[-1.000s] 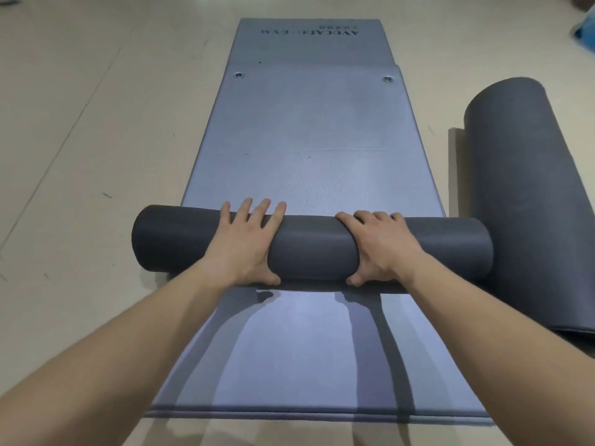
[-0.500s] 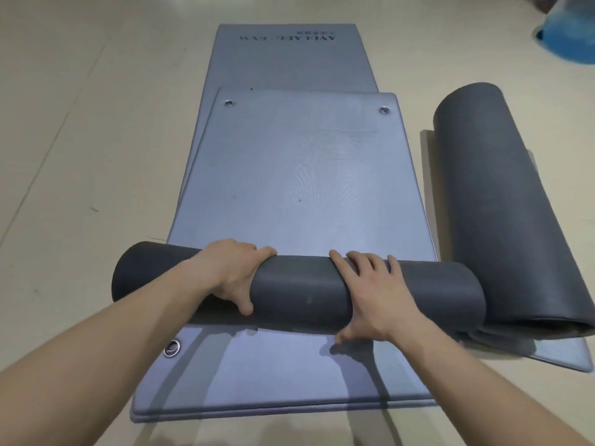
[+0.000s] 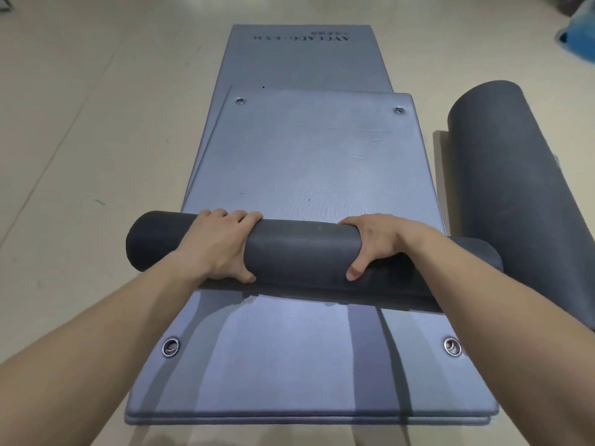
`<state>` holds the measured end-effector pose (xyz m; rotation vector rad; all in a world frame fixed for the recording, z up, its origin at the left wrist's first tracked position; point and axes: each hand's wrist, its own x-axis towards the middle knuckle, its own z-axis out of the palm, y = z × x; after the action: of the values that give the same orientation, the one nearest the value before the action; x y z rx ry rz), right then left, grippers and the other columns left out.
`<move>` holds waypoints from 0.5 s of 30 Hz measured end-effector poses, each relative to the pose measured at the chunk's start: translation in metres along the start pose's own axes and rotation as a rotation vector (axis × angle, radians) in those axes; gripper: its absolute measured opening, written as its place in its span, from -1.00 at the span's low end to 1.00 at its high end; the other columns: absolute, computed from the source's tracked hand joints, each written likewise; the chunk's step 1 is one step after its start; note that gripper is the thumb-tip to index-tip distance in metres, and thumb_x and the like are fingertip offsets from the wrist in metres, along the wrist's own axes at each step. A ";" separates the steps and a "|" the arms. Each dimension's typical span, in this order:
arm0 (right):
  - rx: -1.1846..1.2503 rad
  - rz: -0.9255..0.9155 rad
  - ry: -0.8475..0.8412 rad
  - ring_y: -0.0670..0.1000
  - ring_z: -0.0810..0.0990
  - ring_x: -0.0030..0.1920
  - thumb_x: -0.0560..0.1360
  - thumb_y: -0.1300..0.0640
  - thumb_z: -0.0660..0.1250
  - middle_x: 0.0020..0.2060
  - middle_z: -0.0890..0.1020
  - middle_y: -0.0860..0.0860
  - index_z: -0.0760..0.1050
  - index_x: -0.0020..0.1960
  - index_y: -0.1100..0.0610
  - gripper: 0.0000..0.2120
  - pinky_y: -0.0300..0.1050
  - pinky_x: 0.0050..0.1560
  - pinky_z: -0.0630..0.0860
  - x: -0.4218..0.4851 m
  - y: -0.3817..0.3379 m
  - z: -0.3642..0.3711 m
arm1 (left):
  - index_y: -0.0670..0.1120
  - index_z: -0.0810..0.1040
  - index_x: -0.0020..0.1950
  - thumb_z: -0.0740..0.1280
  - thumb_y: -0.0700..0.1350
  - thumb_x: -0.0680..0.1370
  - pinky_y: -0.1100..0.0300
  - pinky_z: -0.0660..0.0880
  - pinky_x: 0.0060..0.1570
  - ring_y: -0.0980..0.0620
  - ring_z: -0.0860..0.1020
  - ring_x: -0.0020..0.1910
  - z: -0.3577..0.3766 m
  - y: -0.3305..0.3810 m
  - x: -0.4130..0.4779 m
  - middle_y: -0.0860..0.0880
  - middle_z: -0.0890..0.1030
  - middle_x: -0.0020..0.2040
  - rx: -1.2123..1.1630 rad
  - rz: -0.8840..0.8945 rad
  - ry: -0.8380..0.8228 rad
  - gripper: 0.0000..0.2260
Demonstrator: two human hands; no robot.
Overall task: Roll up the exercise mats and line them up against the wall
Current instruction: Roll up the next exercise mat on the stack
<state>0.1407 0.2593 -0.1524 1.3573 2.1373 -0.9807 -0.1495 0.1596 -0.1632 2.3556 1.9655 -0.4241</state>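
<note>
Head view, only cam. Small dark roll (image 3: pixel 299 249) lies crosswise on the stack of flat mats (image 3: pixel 306 162) on the floor (image 3: pixel 80 123). Left hand (image 3: pixel 222 249) and right hand (image 3: pixel 380 246) both clamp it: fingers (image 3: pixel 240 217) curl over the top, thumbs tucked on the near side. Prob. gripped either side of centre so the coil stays tight and level for a lift. Bigger roll (image 3: pixel 508 175) is parked lengthwise just beside the stack on the right, out of the way.

Hidden/unclear:
- fingertips on far side of the roll
- roll's right end behind right forearm
- no wall in frame
- blurry blue obj (image 3: pixel 579 37) top right, can't ID
- mat count in stack unclear
</note>
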 end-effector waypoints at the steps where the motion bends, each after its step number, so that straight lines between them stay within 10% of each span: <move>1: 0.008 0.000 -0.011 0.04 0.58 0.18 0.06 -0.23 0.70 0.14 0.59 -0.20 0.39 0.37 -0.23 -0.05 0.05 0.25 0.53 0.000 0.000 -0.001 | 0.13 0.26 0.48 0.42 0.48 0.17 -0.01 0.45 0.09 -0.09 0.56 0.12 -0.004 -0.002 0.002 0.08 0.57 0.30 0.000 0.005 -0.023 -0.04; 10: -0.499 0.032 0.404 0.20 0.30 0.47 0.15 -0.50 0.50 0.51 0.27 0.06 -0.11 0.63 -0.08 0.29 0.34 0.47 0.13 -0.073 -0.016 0.096 | 0.25 0.38 0.35 0.47 0.46 0.17 0.09 0.40 -0.16 -0.06 0.56 -0.06 -0.032 0.014 -0.016 0.08 0.58 -0.07 -0.075 0.020 -0.393 -0.20; 15: -0.392 -0.011 0.231 0.17 0.47 0.31 0.05 -0.50 0.53 0.39 0.43 -0.01 0.03 0.57 -0.18 0.25 0.23 0.33 0.36 -0.034 -0.010 0.043 | 0.17 0.07 0.66 0.45 0.44 0.22 0.01 0.33 0.43 -0.07 0.35 0.49 -0.012 0.010 -0.025 0.02 0.31 0.57 -0.285 0.003 -0.155 0.09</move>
<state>0.1457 0.2036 -0.1550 1.3090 2.3477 -0.3876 -0.1417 0.1362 -0.1472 2.0858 1.8174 -0.2933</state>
